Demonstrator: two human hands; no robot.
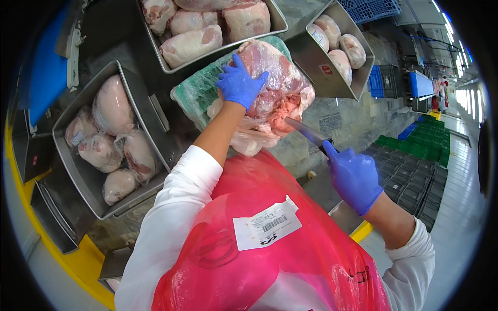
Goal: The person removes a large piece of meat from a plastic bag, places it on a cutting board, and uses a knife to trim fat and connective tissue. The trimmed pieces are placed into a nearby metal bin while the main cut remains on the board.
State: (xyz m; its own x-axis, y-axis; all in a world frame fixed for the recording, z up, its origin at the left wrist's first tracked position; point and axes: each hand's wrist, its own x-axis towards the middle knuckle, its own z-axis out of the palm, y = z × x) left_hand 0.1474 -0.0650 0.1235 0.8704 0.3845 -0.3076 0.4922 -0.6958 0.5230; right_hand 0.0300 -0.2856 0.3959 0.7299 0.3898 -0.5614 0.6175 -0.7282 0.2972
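Observation:
A large raw cut of meat (277,70) lies on a green crate (192,96) covered in clear plastic film. My blue-gloved left hand (241,83) presses on the meat's upper left part, its fingers spread. In my blue-gloved right hand (355,176) is a knife (307,130) with a dark handle, its fingers wrapped round it. The blade points up and left, and its tip reaches the pinkish, trimmed lower edge of the meat. Below that edge hangs a pale piece of fat or film (248,144) close to my red plastic apron (249,181).
A metal bin (115,67) of plastic-wrapped meat stands at the left. Another metal bin (282,23) with large cuts lies beyond the crate. To its right, a metal bin (321,78) holds several wrapped pieces. Grey crates (410,176) and green crates (436,137) are stacked at right.

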